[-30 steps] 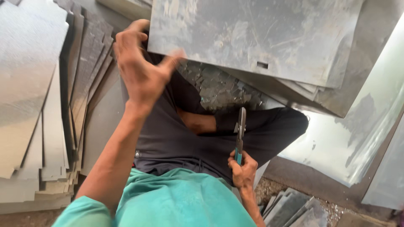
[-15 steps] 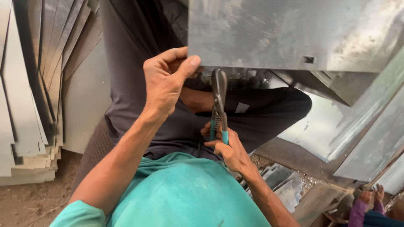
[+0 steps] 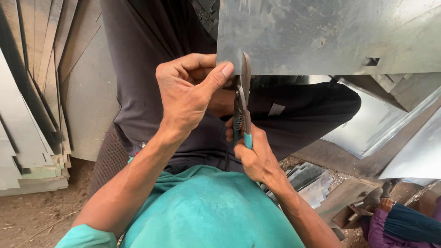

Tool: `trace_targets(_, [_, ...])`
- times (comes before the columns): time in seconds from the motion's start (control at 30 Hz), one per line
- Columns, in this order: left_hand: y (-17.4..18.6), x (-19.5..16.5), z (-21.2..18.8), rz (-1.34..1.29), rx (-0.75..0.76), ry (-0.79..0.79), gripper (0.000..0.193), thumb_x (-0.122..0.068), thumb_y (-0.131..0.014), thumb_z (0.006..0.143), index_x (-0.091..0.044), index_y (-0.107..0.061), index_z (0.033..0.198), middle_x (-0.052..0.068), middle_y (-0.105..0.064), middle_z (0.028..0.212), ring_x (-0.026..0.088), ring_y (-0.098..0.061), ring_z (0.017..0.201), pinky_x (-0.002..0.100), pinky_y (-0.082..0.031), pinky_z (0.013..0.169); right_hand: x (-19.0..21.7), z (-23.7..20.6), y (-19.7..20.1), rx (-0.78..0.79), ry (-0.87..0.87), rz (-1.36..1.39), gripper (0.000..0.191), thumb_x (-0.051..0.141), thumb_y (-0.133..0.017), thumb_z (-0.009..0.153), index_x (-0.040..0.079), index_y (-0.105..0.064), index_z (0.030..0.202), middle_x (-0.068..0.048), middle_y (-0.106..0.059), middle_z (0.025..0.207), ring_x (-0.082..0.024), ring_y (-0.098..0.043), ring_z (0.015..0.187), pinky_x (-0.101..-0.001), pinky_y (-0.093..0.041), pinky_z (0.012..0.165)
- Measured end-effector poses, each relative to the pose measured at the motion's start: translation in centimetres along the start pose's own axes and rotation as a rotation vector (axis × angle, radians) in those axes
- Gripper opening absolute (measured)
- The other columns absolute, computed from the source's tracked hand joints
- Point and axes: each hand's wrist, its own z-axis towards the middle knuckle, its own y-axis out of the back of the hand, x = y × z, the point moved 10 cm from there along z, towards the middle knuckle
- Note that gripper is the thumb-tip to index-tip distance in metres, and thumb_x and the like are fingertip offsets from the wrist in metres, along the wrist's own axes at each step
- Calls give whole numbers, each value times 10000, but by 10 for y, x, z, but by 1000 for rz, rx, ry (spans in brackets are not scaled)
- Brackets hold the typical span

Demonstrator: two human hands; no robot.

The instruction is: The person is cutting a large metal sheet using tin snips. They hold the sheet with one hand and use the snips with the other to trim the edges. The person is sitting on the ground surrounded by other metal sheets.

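Note:
A large grey metal sheet fills the upper right, its lower edge running across my lap. My left hand pinches the sheet's lower left corner, thumb on top. My right hand grips the teal handles of tin snips. The snips point upward and their blades meet the sheet's lower edge just right of my left thumb. A small rectangular notch is cut near the sheet's lower edge, further right. I sit with dark trousers and a teal shirt.
A stack of cut metal sheets leans at the left. More large sheets lie at the right, with small metal offcuts on the ground. Another person's arm and foot show at the lower right corner.
My left hand came down from the sheet's top to pinch its lower left corner. The sheet was pulled closer. My right hand raised the snips until the blades reached the sheet's edge.

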Motion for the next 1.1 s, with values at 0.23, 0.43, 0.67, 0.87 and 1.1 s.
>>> trace_targets(0.23, [-15,-43,25,199,-30,-158,195,-178,-754,986,14,-726,968,2,-653,792,67,-607,712,209,-498,657,-15,10,5,-96,-40,-59,123,66,-538,768,-33,-611,777,-77,-533,560,-197,-481,511,-365,-388,492])
trace_targets(0.43, [-37,-58,64,297,-123,-462,529,-235,-665,1055,-37,-407,637,-69,-326,574,53,-299,515,276,-206,513,-41,6,21,-93,18,-121,164,137,-582,758,17,-636,855,-51,-592,633,-157,-573,585,-305,-468,555])
trace_targets(0.67, [-100,43,-2,-4,-22,-150,374,-244,-708,1066,-134,-508,769,-109,-438,666,0,-360,570,222,-294,573,-105,-60,63,-157,-95,306,522,148,-534,671,16,-579,1174,-79,-640,956,-157,-609,751,-324,-527,649])
trace_targets(0.87, [-175,99,-20,94,294,234,351,-236,-795,918,30,-749,1143,0,-769,991,8,-691,818,163,-574,777,-149,-75,58,-392,-38,546,584,154,-500,676,-16,-549,1232,-113,-633,966,-191,-624,804,-341,-529,675])
trace_targets(1.1, [-163,117,-23,218,189,278,251,-205,-813,897,-10,-804,1055,-36,-789,1109,-47,-423,533,139,-264,426,-117,-52,70,-390,35,467,584,143,-488,664,-42,-541,1215,-142,-628,951,-212,-590,777,-348,-548,697])
